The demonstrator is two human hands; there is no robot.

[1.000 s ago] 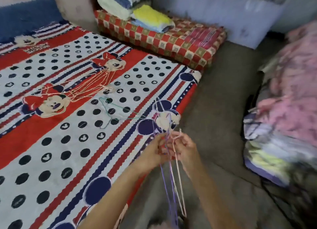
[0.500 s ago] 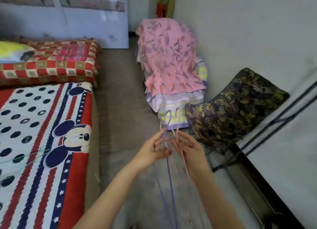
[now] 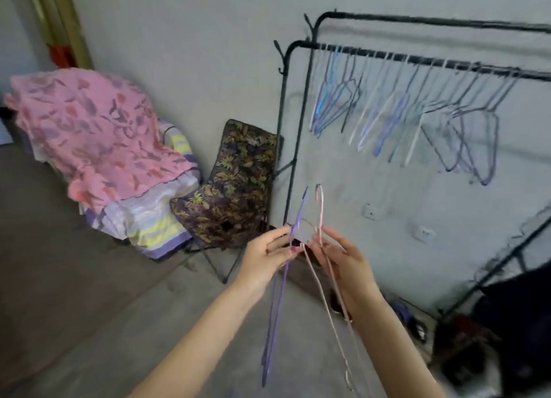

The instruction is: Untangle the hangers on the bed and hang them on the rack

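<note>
Hangers [image 3: 310,248] upright in both grips

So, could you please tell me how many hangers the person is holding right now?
2, as far as shows: a purple hanger pinched in the left hand, and a pink hanger in the right hand. Both hooks point up; the lower ends blur, so another thin one could be hidden.

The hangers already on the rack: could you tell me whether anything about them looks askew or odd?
Yes: the hangers on the rack hang bunched and slanted rather than straight and evenly spaced, and several overlap near the right end; blur hides whether any are tangled.
</note>
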